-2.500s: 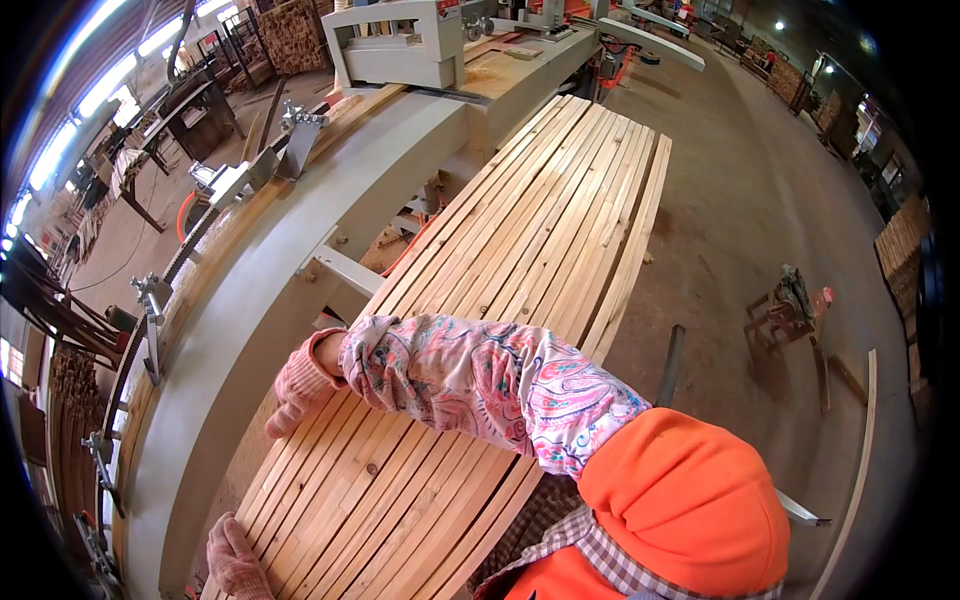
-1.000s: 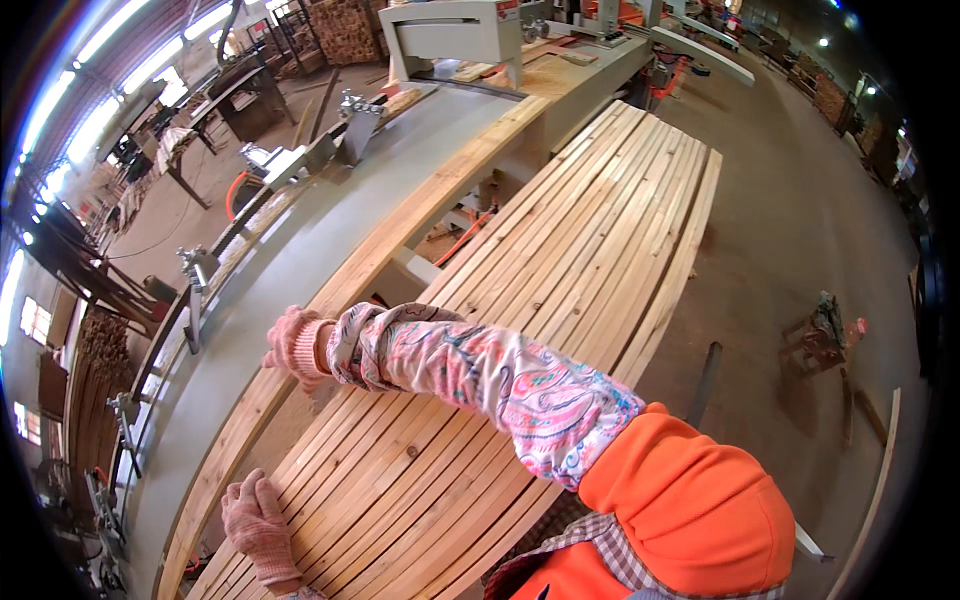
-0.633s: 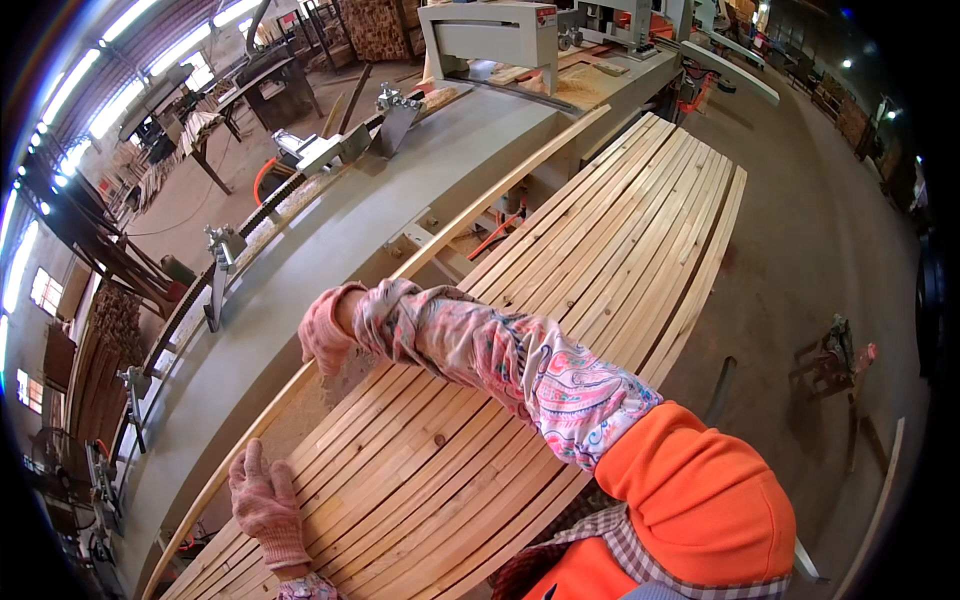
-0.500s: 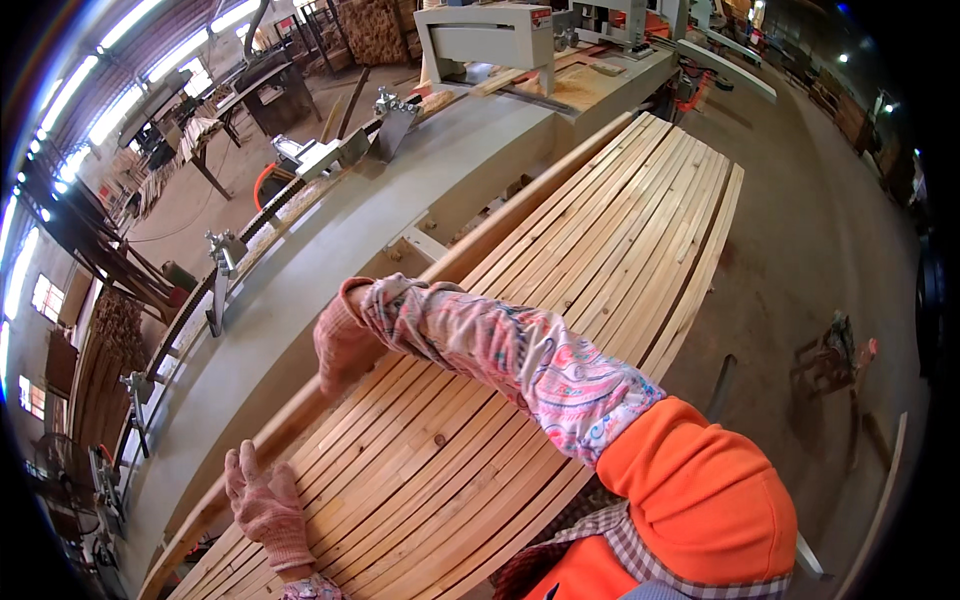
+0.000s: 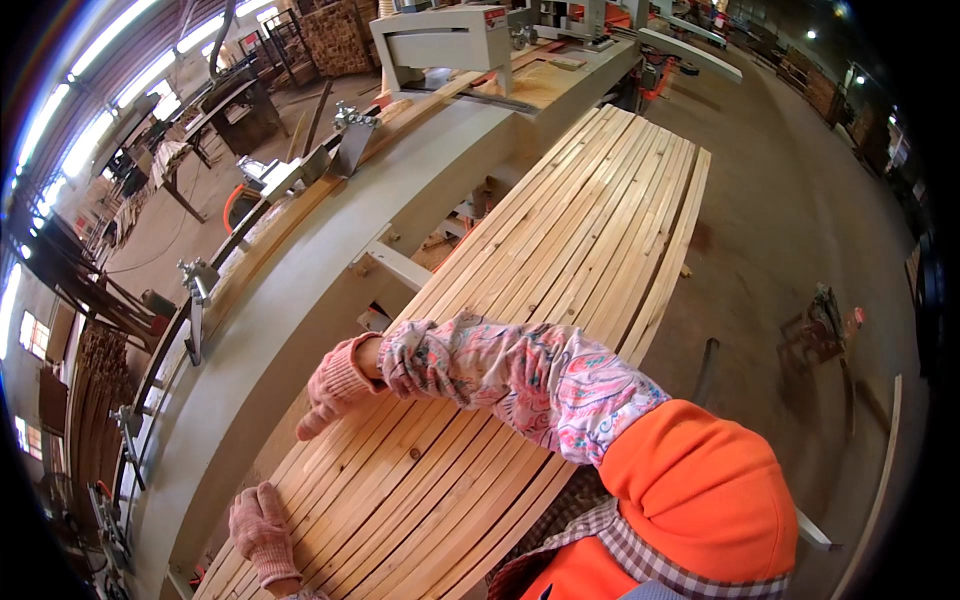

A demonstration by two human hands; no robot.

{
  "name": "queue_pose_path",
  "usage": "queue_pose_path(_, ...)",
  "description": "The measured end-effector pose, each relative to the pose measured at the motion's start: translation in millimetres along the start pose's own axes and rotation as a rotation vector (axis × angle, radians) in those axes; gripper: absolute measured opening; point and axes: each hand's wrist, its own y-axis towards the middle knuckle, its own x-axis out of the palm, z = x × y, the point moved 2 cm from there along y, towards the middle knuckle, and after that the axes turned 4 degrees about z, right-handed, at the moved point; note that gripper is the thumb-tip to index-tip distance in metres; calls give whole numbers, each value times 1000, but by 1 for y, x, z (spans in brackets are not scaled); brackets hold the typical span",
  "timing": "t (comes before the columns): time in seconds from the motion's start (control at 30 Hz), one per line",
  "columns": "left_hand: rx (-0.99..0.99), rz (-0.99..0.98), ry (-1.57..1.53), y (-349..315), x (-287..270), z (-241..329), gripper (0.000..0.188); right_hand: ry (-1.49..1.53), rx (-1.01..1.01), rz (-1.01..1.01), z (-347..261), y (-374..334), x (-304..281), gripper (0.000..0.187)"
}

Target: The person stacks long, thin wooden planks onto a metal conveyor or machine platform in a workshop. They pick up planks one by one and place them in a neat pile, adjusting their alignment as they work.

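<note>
A row of long pale wooden strips (image 5: pixel 560 230) lies side by side in front of me, running from the lower left to the upper middle. My left hand (image 5: pixel 262 530), in a pink knit glove, rests at the row's left edge with its fingers stretched out. Farther up that edge is my right hand (image 5: pixel 340 385), gloved alike, its fingers extended down and to the left; I see nothing held in it. Along the guide rail of the grey machine bed (image 5: pixel 290 310) lies a long brown wooden board (image 5: pixel 292 222).
Metal clamps (image 5: pixel 198 280) line the rail on the left. A grey machine housing (image 5: pixel 440 45) stands over the bed at the far end, with sawdust around it. Past the strips on the right is concrete floor (image 5: pixel 770 240) with a metal stand (image 5: pixel 825 330).
The long board that lay along the strips' left edge under my right hand is gone from there. A board now shows along the machine's rail. Both hands are lower in view.
</note>
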Motion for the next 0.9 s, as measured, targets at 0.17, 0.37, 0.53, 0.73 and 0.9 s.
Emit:
queue_pose_path(0.17, -86, -34, -76, -1, 0, -4, 29, -63, 86, 6, -3, -11, -7, 79)
queue_pose_path(0.37, -155, 70, -199, -2, -14, 18, 38, 15, 94, -3, 7, -6, -9, 79)
queue_pose_path(0.53, -190, -58, -42, 5, -12, 13, 44, 25, 103, 1, 24, -5, -13, 79)
queue_pose_path(0.73, -164, -10, -89, 7, -8, 7, 44, 116, 153, -56, 47, -2, -20, 78)
queue_pose_path(0.9, -221, -113, -47, 8, -15, 12, 44, 133, 166, -49, 49, -9, -26, 74)
